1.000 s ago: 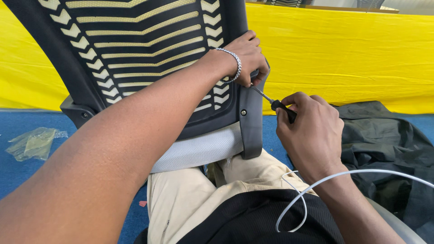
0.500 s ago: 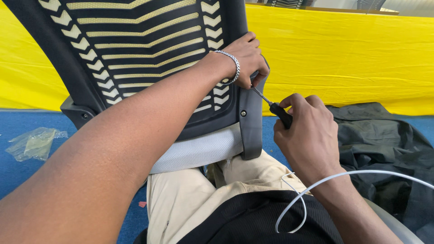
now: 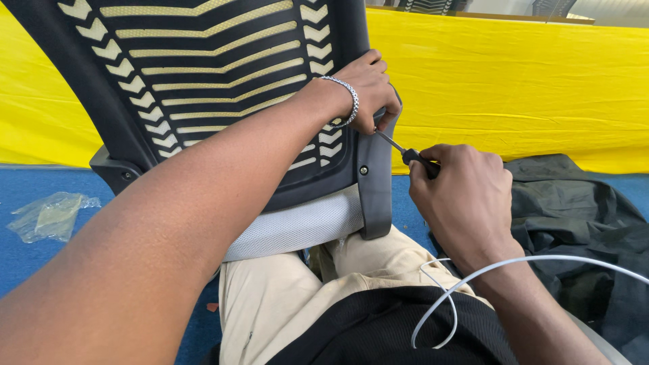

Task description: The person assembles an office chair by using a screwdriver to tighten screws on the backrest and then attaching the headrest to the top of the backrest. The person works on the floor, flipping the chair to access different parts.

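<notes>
Partly hidden, the screwdriver [image 3: 407, 155] is clenched in the right hand [image 3: 463, 196]. Its tip vanishes under the left hand [image 3: 368, 91], which grasps the chair back's [image 3: 203, 88] edge.

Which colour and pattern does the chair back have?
The chair back is black with pale yellow stripes and arrow shapes, seen in the head view.

The left hand [image 3: 368, 91], a beaded bracelet [image 3: 345, 101] on its wrist, grips the right edge of a black office-chair backrest [image 3: 203, 81] with yellow mesh slats, which leans across the person's lap. The right hand [image 3: 463, 199] is closed around a screwdriver [image 3: 405, 154], its tip meeting the frame just under the left fingers. A white cable [image 3: 473, 277] loops over the right forearm. A crumpled plastic bag [image 3: 51, 216] lies on the blue floor [image 3: 40, 189], and dark cloth [image 3: 581, 216] lies beside a yellow sheet [image 3: 514, 81].
</notes>
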